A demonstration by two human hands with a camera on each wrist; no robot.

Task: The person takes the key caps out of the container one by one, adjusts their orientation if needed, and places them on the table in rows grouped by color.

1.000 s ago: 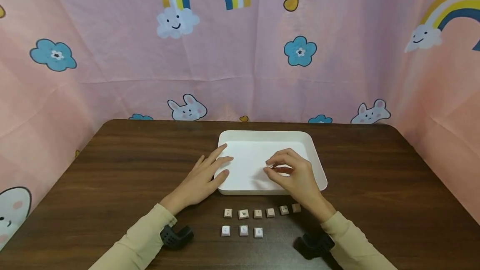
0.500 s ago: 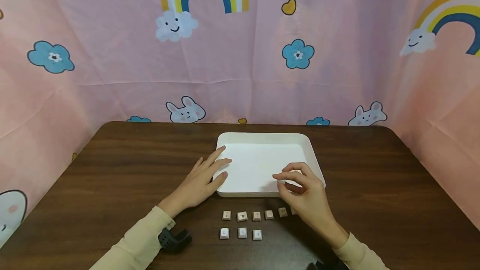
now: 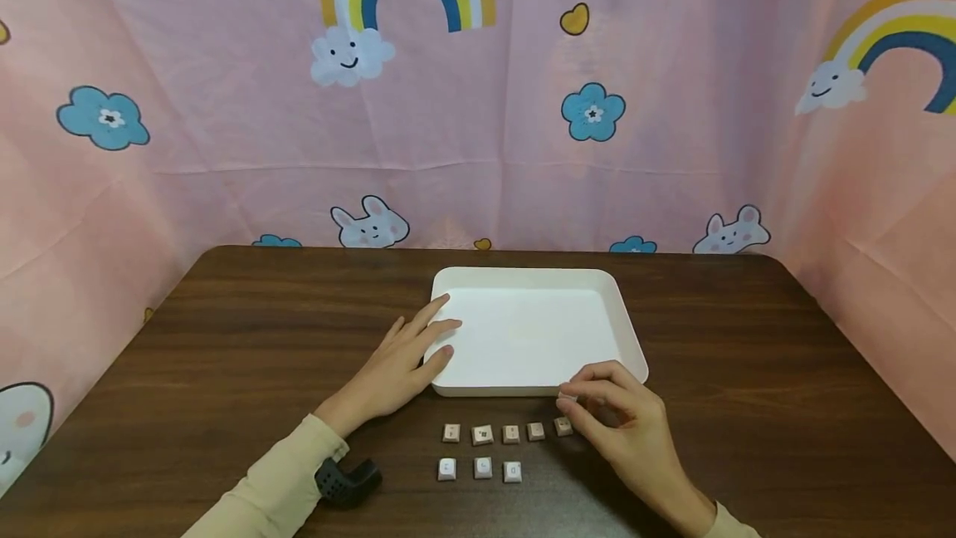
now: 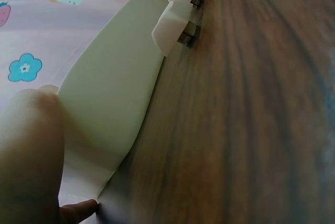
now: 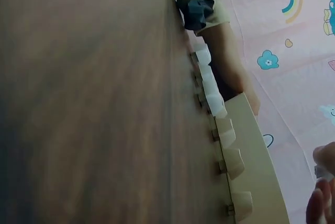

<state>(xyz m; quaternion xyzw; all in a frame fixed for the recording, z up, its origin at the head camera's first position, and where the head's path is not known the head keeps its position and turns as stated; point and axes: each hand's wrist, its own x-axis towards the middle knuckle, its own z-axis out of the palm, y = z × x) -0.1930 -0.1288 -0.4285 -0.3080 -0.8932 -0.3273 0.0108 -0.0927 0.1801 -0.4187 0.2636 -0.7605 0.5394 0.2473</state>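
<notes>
My right hand (image 3: 623, 418) pinches a small white keycap (image 3: 568, 396) between thumb and fingers, at the near right corner of the white tray (image 3: 496, 391). In the right wrist view, that keycap (image 5: 323, 174) shows between the fingertips at the right edge. My left hand (image 3: 396, 368) lies with spread, fairly straight fingers over the tray's left rim. In front of the tray, an upper row of beige keycaps (image 3: 511, 434) runs across the table; its right end is hidden by my right hand. Nearer me stands a shorter row of white keycaps (image 3: 482, 467).
The dark wood-grain table (image 3: 224, 372) stretches out on both sides of the tray. A black wrist camera (image 3: 347, 482) sits on the left sleeve. Behind the table hangs a pink curtain (image 3: 463, 123) printed with rainbows, flowers and rabbits.
My right hand has moved from over the tray toward me and a little right, still pinching the keycap. It now covers the upper row's right end. My left hand has stayed at the tray's rim.
</notes>
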